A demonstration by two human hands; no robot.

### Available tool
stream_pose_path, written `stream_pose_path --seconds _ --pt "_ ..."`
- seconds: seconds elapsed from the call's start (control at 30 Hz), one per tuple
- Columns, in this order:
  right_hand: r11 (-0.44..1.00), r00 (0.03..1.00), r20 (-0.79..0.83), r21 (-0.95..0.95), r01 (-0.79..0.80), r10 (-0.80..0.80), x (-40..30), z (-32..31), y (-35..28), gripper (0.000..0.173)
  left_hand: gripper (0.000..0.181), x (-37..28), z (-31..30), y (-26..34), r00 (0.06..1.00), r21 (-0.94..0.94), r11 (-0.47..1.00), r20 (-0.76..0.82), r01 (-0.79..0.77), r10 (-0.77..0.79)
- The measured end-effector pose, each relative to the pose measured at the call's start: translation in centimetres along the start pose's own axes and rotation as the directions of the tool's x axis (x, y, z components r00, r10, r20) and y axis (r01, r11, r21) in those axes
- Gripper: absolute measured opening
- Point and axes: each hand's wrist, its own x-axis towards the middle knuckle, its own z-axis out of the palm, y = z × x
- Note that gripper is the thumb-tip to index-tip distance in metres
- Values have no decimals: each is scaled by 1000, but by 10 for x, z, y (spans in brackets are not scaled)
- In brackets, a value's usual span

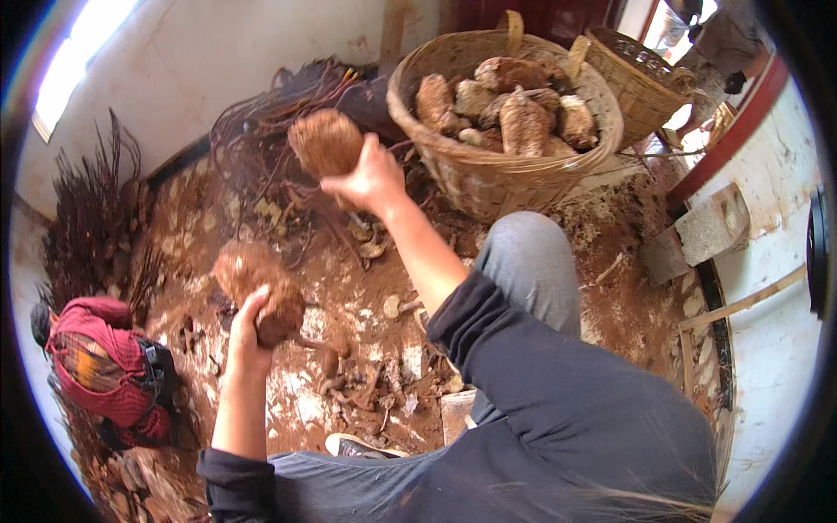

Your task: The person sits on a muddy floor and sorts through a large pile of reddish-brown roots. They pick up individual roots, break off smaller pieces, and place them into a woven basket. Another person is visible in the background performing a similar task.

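Note:
My left hand [248, 323] grips a brown, dirt-coated tuber [255, 281] above the soiled floor, with the thumb on its near side. A thin stalk seems to extend from its lower right end. Farther forward, my right hand [373, 176] holds another shaggy brown tuber [324, 140] by its right side; some fingers are hidden behind it. Just beyond that hand stands a large woven basket [484, 180], holding several rough tubers [523, 124] with reddish-brown and pale skins. The two held tubers are apart from each other.
Dark stems [274, 111] lie heaped along the wall; another bundle [91, 222] stands left. A maroon scarf [104, 366] with black straps, seemingly on a person's head, is lower left. A second basket [641, 85] stands by the doorway, concrete blocks [713, 222] at right. Root scraps [366, 389] litter the floor.

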Motion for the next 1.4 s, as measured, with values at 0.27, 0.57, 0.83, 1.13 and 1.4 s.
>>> stream_pose_path --seconds 0.27,0.57,0.83,1.13,1.4 --pt "949 885 -351 -36 314 -306 30 -252 -10 84 66 36 277 86 909 99 972 385 -214 161" --pt "964 795 -552 -218 153 -251 -15 -309 89 89 55 -6 185 21 899 559 770 436 -307 41" --pt "611 796 -488 -767 -196 -357 117 -314 45 67 42 -63 80 19 935 645 736 352 -206 -47" --pt "750 783 123 -231 620 -610 46 -186 -41 43 36 -110 50 24 952 695 680 305 -231 12" --pt "526 417 695 -65 848 -586 -5 -16 -71 34 30 -106 -11 12 943 644 689 235 -333 236"
